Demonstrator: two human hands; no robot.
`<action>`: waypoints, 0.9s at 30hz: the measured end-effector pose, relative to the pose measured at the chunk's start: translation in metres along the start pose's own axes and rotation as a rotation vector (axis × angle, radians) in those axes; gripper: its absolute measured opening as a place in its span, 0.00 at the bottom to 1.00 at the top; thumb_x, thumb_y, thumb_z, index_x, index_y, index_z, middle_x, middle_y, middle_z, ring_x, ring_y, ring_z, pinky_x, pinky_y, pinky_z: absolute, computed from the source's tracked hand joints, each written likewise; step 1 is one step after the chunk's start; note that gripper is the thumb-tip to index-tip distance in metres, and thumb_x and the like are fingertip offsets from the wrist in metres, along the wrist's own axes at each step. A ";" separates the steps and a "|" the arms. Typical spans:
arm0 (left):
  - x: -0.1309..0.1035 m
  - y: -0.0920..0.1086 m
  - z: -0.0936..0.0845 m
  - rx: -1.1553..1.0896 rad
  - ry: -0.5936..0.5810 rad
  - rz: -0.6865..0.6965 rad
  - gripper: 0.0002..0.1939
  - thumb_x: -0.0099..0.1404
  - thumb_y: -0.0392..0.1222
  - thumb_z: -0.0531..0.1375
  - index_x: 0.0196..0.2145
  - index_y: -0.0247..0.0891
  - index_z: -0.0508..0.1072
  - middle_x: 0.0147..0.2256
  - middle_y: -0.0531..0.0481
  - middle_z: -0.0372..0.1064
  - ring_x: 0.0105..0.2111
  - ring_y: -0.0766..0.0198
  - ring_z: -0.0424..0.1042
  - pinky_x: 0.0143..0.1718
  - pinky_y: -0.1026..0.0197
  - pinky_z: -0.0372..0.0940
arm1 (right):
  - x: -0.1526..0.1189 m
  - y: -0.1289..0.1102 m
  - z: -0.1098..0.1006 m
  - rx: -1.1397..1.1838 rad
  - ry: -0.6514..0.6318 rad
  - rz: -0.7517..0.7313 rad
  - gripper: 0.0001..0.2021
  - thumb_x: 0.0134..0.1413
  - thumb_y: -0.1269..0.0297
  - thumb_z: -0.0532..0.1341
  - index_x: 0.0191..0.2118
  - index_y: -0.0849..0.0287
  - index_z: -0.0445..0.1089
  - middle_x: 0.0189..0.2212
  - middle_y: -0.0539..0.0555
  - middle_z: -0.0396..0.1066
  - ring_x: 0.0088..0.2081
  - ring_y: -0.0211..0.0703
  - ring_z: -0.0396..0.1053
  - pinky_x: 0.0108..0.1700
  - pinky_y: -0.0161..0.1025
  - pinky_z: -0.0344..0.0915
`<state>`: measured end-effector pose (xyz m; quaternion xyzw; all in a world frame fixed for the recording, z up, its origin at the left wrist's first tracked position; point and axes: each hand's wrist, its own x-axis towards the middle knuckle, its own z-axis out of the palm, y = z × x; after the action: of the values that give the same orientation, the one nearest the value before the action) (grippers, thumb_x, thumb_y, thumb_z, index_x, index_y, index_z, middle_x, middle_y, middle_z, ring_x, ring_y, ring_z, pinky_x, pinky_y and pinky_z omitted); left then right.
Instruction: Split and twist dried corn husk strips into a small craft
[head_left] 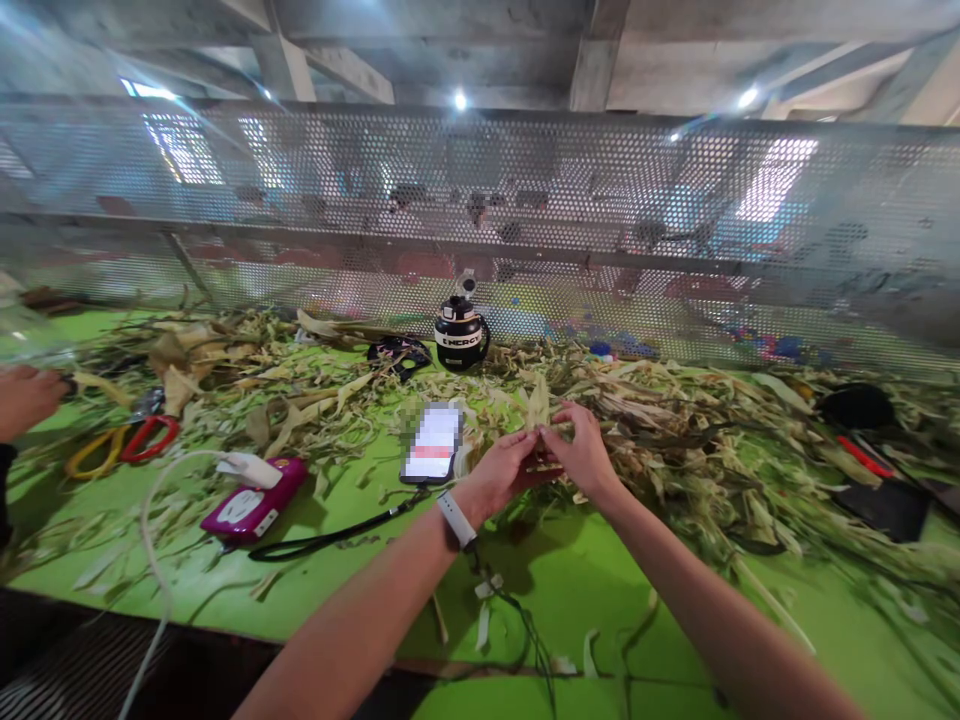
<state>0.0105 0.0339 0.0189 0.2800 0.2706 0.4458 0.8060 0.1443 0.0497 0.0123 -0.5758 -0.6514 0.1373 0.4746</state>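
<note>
My left hand [504, 472] and my right hand [583, 446] meet above the green table [525, 570], fingertips pinched close together. Between them they grip a pale corn husk [538, 402], whose broad end sticks up past the fingers. Its lower part is hidden by my hands. A white band circles my left wrist. Just left of my left hand lies a phone [433, 440] with its screen lit and a black strap attached. Loose strips of dry husk [675, 440] lie heaped beside my right hand.
A black bottle [459, 335] stands at the back before a perforated metal screen [525, 220]. To the left are a magenta power box [255, 500] with a plugged-in white cable and scissors [150, 438] with red and yellow handles. Another person's hand [30, 400] shows at the left edge.
</note>
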 end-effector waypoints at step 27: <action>0.009 0.003 0.004 -0.254 0.173 0.184 0.02 0.54 0.35 0.62 0.28 0.34 0.72 0.24 0.51 0.71 0.23 0.70 0.67 0.24 0.68 0.60 | -0.015 -0.023 -0.009 -0.596 -0.081 -0.741 0.09 0.60 0.67 0.52 0.33 0.60 0.67 0.27 0.54 0.70 0.31 0.41 0.64 0.35 0.37 0.56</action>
<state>0.0155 0.0418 0.0219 0.1602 0.2537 0.5705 0.7645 0.1351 0.0267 0.0267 -0.4098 -0.8419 -0.2117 0.2800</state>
